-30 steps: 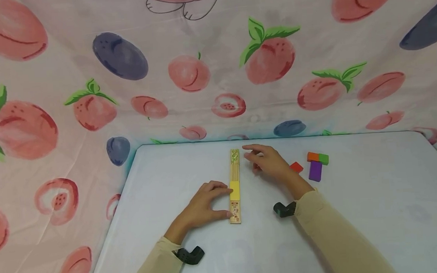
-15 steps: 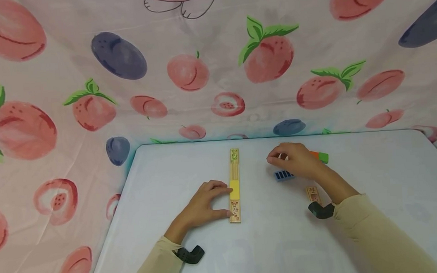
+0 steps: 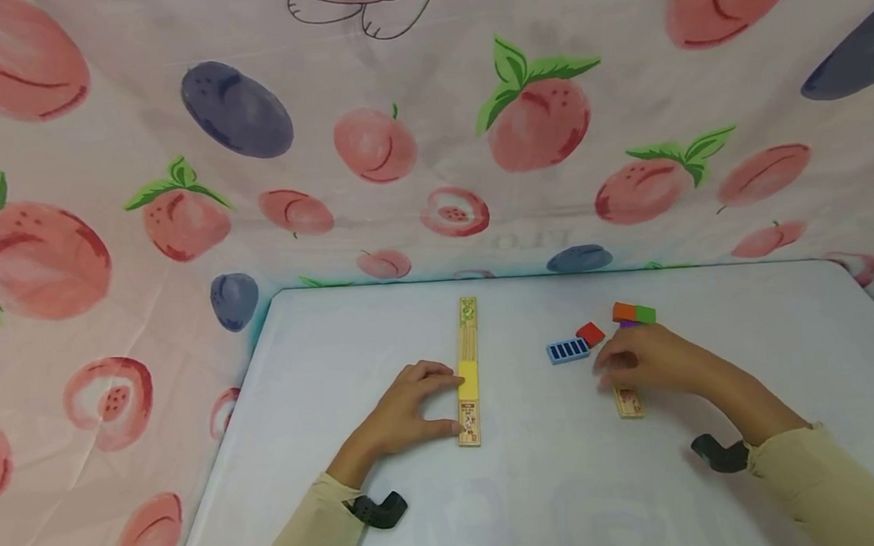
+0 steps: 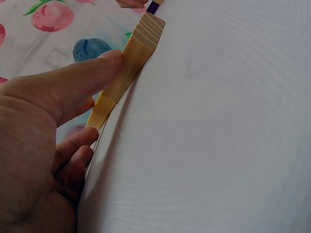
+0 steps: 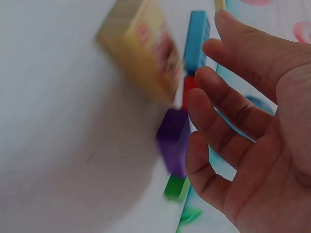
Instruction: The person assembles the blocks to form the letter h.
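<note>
- Head view: the long wooden strip [image 3: 469, 371] is seen lying lengthwise on the worktop [image 3: 410, 325], w/ a yellow piece about midway along it. It is steadied by the left hand [image 3: 408, 408]: thumb and fingertips are pressed against its left edge.
- Head view, right side: the right hand [image 3: 649, 362] is held low over a short wooden block [image 3: 628, 401], fingers relaxed, approx. touching its far end; whether it is gripped cannot be told here. Just beyond lie a blue ribbed block [image 3: 568, 350], a red block [image 3: 591, 334] and an orange-green block [image 3: 634, 313]; a purple block [image 3: 630, 324] is mostly hidden behind the fingers.
- Left wrist view: the strip [image 4: 131, 68] is seen end-on; the thumb [image 4: 77, 82] is laid flat along its side and the other fingers are curled by its lower edge, so a light side grip is shown.
- Right wrist view (blurred): the right hand [image 5: 252, 145] is spread, nothing pinched; the short wooden block [image 5: 141, 48] lies just off the fingertips, w/ blue [image 5: 197, 41], red [image 5: 190, 87], purple [image 5: 174, 141] and green [image 5: 176, 188] pieces beside it.
- Progress, as judged: only 1 coloured piece looks placed on the strip; the short block and 4 loose pieces are not yet on it, so most work seems left.
</note>
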The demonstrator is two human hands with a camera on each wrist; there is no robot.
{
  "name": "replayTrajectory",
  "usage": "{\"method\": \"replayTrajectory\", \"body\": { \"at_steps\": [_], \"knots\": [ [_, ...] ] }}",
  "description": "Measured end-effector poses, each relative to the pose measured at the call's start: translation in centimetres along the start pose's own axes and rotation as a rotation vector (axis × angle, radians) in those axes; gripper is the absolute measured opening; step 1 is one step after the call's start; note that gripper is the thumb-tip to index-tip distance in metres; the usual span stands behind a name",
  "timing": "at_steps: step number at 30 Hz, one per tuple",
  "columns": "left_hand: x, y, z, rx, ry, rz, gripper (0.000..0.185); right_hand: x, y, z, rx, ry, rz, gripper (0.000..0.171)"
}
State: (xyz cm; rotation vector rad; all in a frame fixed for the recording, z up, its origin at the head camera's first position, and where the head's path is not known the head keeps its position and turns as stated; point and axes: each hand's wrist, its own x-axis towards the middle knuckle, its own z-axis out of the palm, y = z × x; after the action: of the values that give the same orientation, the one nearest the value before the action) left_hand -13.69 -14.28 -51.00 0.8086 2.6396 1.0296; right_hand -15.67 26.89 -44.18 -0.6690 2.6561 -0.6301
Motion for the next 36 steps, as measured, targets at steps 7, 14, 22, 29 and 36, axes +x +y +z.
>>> {"method": "replayTrajectory", "body": {
  "at_steps": [7, 14, 22, 29, 36],
  "knots": [
    [0.0, 0.0, 0.0, 0.005, 0.004, 0.004, 0.063, -1.9, 1.3, 0.7, -0.013, 0.013, 0.112, 0.04],
    [-0.2, 0.1, -0.1, 0.004, 0.002, -0.005, 0.063, -2.6, 2.0, 1.5, 0.015, 0.028, 0.158, 0.053],
    [-0.3, 0.2, -0.1, -0.009, 0.001, -0.004, 0.062, -2.7, 2.2, 2.0, 0.002, 0.035, 0.152, 0.057],
    [-0.2, 0.2, -0.1, -0.005, -0.001, -0.008, 0.063, -2.9, 2.3, 2.0, -0.021, 0.057, 0.117, 0.053],
    [-0.2, 0.3, -0.1, -0.011, 0.0, -0.009, 0.063, -3.2, 1.8, 2.0, 0.018, 0.048, 0.146, 0.052]
  ]
}}
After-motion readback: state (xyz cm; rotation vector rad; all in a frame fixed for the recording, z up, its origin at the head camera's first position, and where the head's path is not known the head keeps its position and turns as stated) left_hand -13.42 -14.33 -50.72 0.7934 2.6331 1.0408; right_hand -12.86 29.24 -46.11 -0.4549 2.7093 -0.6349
